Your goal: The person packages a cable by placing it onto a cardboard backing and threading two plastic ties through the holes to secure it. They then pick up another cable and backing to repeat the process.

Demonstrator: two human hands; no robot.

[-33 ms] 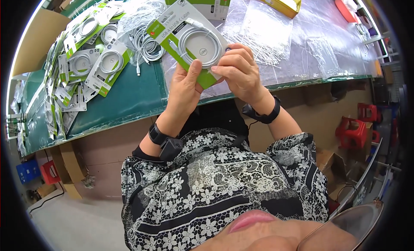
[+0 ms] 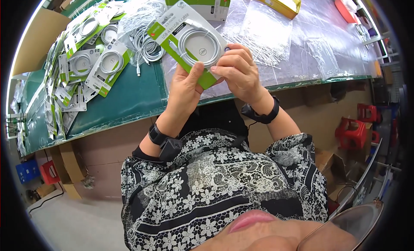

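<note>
A coiled white USB cable (image 2: 182, 39) is fastened on a white-and-green cardboard card (image 2: 169, 32), held up at a tilt over the table's front edge. My left hand (image 2: 185, 89) grips the card's lower left part, thumb on its front and the other fingers behind. At the card's lower right edge, beside the coil, my right hand (image 2: 239, 72) has its fingers curled and pinched. Its fingertips touch the card and cable; whether a small tie is between them is hidden.
Many similar carded cables (image 2: 82, 63) lie heaped on the table's left. Loose white cables (image 2: 148, 46) in clear plastic lie behind the card. White cable ties (image 2: 263, 50) are scattered to the right, before a yellow tray (image 2: 276, 3). Green-and-white boxes (image 2: 207, 7) stand at the back.
The card has tilted and dropped very slightly. Both hands keep the same hold.
</note>
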